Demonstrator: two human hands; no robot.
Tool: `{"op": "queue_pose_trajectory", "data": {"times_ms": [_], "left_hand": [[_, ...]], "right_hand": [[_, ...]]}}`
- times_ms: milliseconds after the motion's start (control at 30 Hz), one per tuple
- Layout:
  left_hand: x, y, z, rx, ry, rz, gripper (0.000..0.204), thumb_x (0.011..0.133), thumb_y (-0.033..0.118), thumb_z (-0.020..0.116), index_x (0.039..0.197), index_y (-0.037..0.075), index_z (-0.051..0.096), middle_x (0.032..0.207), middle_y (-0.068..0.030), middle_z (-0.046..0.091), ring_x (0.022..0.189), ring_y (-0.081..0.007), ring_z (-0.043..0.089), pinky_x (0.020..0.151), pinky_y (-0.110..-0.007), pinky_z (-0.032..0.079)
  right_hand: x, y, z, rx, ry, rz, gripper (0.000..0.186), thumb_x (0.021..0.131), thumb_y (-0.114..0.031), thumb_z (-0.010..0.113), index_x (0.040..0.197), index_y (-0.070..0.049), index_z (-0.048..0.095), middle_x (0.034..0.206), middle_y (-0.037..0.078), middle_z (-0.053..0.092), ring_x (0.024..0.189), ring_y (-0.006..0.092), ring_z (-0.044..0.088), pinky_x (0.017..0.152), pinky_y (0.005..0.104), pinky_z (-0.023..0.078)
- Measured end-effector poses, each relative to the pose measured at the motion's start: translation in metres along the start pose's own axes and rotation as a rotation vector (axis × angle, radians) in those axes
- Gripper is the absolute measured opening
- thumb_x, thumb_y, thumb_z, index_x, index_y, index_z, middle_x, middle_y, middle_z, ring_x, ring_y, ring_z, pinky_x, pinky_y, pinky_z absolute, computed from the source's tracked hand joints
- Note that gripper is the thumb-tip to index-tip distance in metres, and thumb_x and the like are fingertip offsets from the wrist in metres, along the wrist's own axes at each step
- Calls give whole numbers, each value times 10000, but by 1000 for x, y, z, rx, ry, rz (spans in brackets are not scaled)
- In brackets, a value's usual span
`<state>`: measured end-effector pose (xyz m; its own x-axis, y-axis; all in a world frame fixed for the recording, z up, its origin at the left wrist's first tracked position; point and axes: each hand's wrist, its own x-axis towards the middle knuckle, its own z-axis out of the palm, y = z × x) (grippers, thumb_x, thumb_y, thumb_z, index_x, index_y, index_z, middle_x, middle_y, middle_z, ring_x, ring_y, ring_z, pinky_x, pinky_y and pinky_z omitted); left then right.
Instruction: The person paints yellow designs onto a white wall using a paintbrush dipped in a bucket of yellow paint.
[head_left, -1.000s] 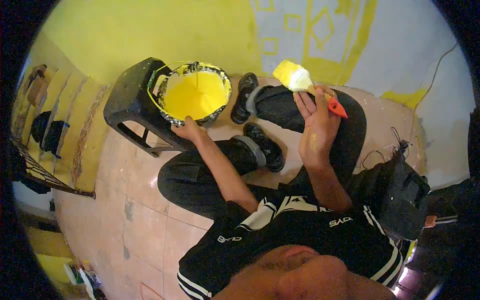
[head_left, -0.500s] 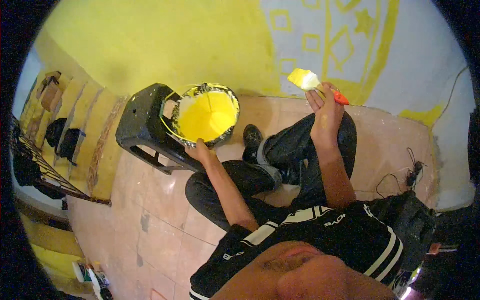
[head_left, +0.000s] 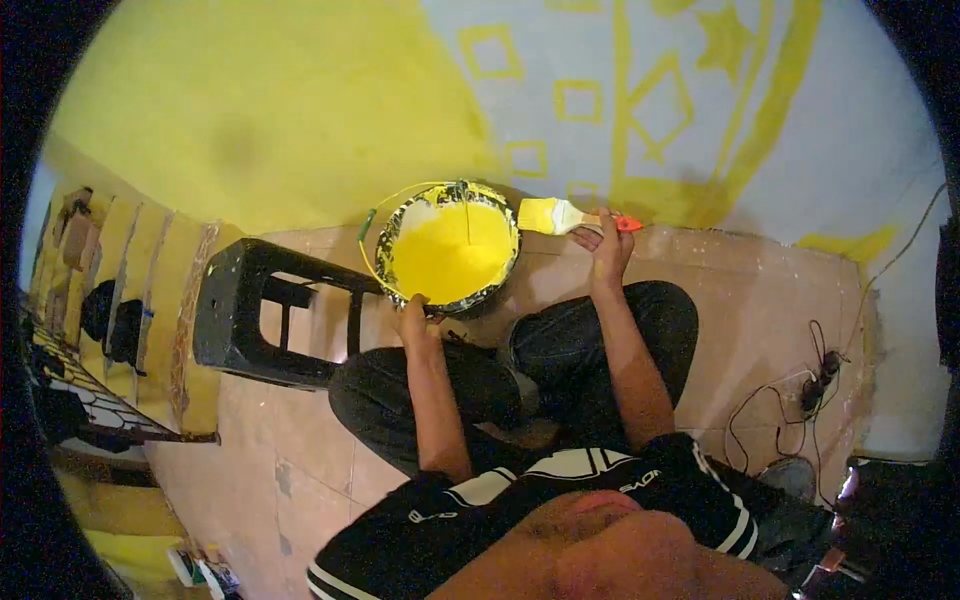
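My left hand (head_left: 418, 322) grips the near rim of a bucket (head_left: 450, 255) of yellow paint, which has a black, paint-spattered rim and a yellow wire handle raised toward its left side. My right hand (head_left: 607, 250) is closed on a wide paintbrush (head_left: 566, 217) with an orange handle tip and yellow paint on its bristles. The brush lies horizontally just right of the bucket's rim, bristles toward the bucket. Behind both stands a wall (head_left: 250, 110), yellow on the left and pale on the right with yellow outlines of squares, a diamond and a star.
A dark plastic stool (head_left: 230, 310) is left of the bucket. Steps with a metal railing (head_left: 90, 380) rise at the far left. My crossed legs rest on the tiled floor (head_left: 300, 450). Tangled cables (head_left: 800, 400) and a plug strip (head_left: 828, 370) lie at the right near the wall.
The bucket has moved rightward, away from the stool, which now shows more of its top and sides. My right hand and brush have come down and left, closer to the bucket.
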<state>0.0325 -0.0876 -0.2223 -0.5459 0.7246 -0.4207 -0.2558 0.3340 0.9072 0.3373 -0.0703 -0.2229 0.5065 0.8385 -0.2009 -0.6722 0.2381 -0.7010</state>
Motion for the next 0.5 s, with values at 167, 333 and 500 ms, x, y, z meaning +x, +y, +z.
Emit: {"op": "queue_pose_trajectory", "data": {"times_ms": [167,333,500], "left_hand": [[81,-45,-28,-243,-75,-150,686,720,-31,570,1313,59,238,1108,-208,468,907,-341,548,605,-496,504],[61,-34,-30,-248,-175,-170,685,752,-40,541,1344,99,226,1193,-172,427,955,-318,508,652,-497,491],[18,-8,-22,-10,46,-79,700,779,-16,566,1372,84,206,1260,-167,389,856,-260,549,543,-342,458]], "right_hand": [[2,18,63,177,89,-3,221,874,-196,534,958,6,507,917,173,576,709,291,638,606,369,568],[14,48,62,49,165,-96,261,875,-210,538,986,23,502,893,174,569,723,306,638,614,384,572],[19,57,65,-23,95,-47,263,875,-202,543,1007,20,493,883,173,575,702,307,640,611,385,577]]}}
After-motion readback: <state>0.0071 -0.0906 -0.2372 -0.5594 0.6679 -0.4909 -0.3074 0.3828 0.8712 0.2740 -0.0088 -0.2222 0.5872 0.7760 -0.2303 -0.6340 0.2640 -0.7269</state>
